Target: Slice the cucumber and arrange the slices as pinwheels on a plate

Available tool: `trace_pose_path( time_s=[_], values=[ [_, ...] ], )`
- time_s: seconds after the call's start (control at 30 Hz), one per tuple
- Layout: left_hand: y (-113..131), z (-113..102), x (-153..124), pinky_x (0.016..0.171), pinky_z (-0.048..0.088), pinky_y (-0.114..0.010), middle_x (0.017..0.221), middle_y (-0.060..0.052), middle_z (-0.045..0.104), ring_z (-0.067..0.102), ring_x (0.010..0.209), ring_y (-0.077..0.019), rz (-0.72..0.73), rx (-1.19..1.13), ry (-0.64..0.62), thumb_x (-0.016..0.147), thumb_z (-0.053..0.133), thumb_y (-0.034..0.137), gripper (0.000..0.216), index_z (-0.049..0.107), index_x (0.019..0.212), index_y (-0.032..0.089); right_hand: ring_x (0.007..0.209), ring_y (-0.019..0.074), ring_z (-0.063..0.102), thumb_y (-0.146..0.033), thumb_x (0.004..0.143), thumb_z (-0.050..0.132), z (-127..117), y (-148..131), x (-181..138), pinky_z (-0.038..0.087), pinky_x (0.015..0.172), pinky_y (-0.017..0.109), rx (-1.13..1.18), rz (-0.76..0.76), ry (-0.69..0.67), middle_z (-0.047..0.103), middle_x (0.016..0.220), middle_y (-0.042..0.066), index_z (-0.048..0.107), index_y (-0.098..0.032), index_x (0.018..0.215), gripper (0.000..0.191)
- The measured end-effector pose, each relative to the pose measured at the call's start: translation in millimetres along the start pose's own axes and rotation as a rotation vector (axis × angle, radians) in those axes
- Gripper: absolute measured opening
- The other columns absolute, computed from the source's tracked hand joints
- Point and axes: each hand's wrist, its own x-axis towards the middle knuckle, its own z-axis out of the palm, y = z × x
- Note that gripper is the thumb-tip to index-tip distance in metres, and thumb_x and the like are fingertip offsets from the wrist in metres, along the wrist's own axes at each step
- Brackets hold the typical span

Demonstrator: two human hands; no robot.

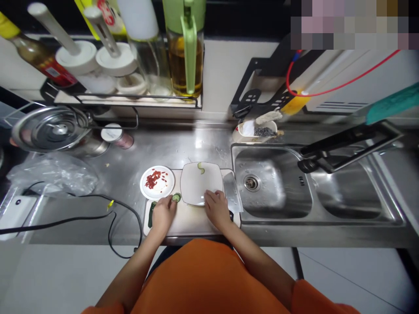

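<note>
My left hand (163,213) rests on the white cutting board (188,221) and pinches a small cucumber piece (176,197) at its fingertips. A longer piece of cucumber (151,213) lies at the board's left edge beside that hand. My right hand (216,207) holds the near rim of a square white plate (200,183), fingers curled over it. One cucumber slice (200,168) lies at the plate's far side. A cleaver blade (232,192) lies flat on the board to the right of the plate.
A round plate of chopped red chilli (157,182) sits left of the square plate. A double steel sink (273,185) with a dark tap (347,148) is to the right. Oil bottles and jars stand on a rack (137,98) behind. A pot lid (52,128), plastic bag (55,174) and black cable (111,218) lie left.
</note>
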Motion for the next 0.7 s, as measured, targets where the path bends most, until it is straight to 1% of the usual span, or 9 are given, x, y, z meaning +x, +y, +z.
trace_pose_path(
  time_s=[0.23,0.33,0.4,0.47,0.53,0.6,0.7],
  values=[
    [5.8,-2.0,-0.9,0.072,0.041,-0.028,0.098,-0.01,0.069,0.063,0.082,-0.0196,-0.021,0.045,-0.029,0.086,0.049,0.032,0.029,0.065,0.107,0.021,0.105,0.0255,0.039,-0.024,0.091,0.043,-3.7,-2.6,-2.2,0.036,0.078,0.037,-0.012,0.001,-0.016,0.057,0.123,0.007,0.061,-0.021,0.111,0.027],
    [7.3,-1.8,-2.8,0.069,0.04,-0.027,0.096,-0.009,0.07,0.062,0.078,-0.0189,-0.035,0.057,-0.003,0.084,0.05,0.031,0.027,0.066,0.105,0.022,0.106,0.0258,0.039,-0.024,0.091,0.044,-3.8,-3.4,-2.1,0.036,0.078,0.036,-0.014,-0.009,-0.024,0.056,0.123,0.007,0.06,-0.021,0.111,0.026],
    [7.2,-2.4,-3.2,0.068,0.04,-0.026,0.092,-0.007,0.07,0.062,0.076,-0.0186,-0.035,0.032,0.025,0.083,0.05,0.029,0.025,0.067,0.1,0.022,0.107,0.026,0.039,-0.024,0.091,0.044,-4.7,-4.6,-1.9,0.036,0.077,0.036,-0.012,-0.008,-0.031,0.056,0.123,0.008,0.06,-0.022,0.112,0.027],
    [5.8,-4.9,-2.9,0.069,0.041,-0.026,0.088,-0.006,0.071,0.062,0.076,-0.0185,-0.047,-0.03,0.042,0.082,0.05,0.028,0.022,0.068,0.094,0.022,0.107,0.0261,0.039,-0.024,0.091,0.045,-6.2,-6.4,-1.1,0.037,0.077,0.036,0.002,-0.003,-0.036,0.057,0.123,0.008,0.061,-0.022,0.111,0.026],
    [3.6,-9.5,-2.1,0.069,0.042,-0.026,0.084,-0.004,0.071,0.062,0.074,-0.0176,-0.076,-0.12,0.026,0.081,0.051,0.029,0.019,0.067,0.089,0.022,0.107,0.0254,0.041,-0.023,0.09,0.045,-7.7,-8.3,0.8,0.037,0.078,0.036,0.043,-0.002,-0.042,0.058,0.119,0.008,0.062,-0.021,0.108,0.025],
    [1.8,-15.5,-0.6,0.068,0.042,-0.025,0.08,-0.001,0.07,0.061,0.07,-0.0155,-0.104,-0.224,-0.027,0.079,0.054,0.031,0.017,0.067,0.086,0.022,0.104,0.0229,0.045,-0.021,0.09,0.045,-8.4,-10.4,4.7,0.036,0.083,0.036,0.135,-0.019,-0.046,0.062,0.113,0.008,0.065,-0.02,0.102,0.023],
    [3.9,-23.9,3.5,0.063,0.042,-0.022,0.07,0.001,0.067,0.057,0.062,-0.0121,-0.099,-0.392,-0.128,0.077,0.057,0.035,0.018,0.067,0.084,0.021,0.093,0.0182,0.053,-0.017,0.089,0.046,-8.7,-15.2,14.5,0.035,0.089,0.037,0.346,-0.081,-0.037,0.066,0.1,0.008,0.066,-0.018,0.098,0.023]
  ],
)
